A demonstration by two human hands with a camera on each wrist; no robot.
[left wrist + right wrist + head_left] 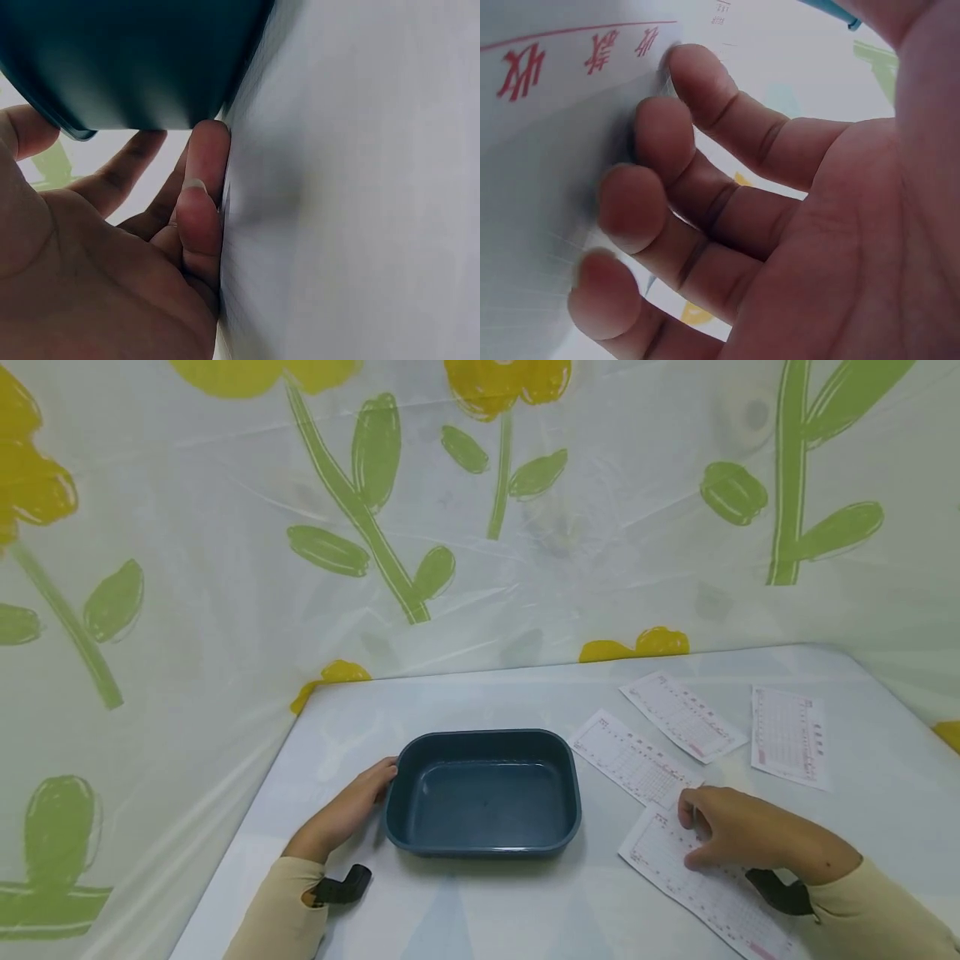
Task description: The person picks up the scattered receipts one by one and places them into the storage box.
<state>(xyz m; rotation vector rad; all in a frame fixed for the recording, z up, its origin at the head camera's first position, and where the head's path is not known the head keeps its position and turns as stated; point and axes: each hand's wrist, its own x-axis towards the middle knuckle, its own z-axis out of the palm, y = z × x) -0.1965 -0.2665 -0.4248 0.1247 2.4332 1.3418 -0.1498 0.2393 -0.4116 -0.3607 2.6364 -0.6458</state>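
Note:
A dark blue rectangular plastic bin point(483, 810) stands on the table with its inside bare. My left hand point(356, 806) is at its left end, fingertips touching the outer wall point(135, 67) and the little-finger side resting on the tabletop. Over on the right, my right hand point(738, 831) lies above a printed receipt slip point(660, 864), fingers bent loosely and thumb apart from them. In the right wrist view, its fingertips point(664, 139) touch paper with red characters point(525, 75). Part of that slip is hidden beneath the hand.
More receipt slips lie flat behind the right hand: one beside the bin point(630, 756), one farther back point(682, 714) and one at the right point(789, 735). A flower-printed curtain point(525, 568) hangs behind the pale table point(517, 910). Black straps point(341, 887) circle both wrists.

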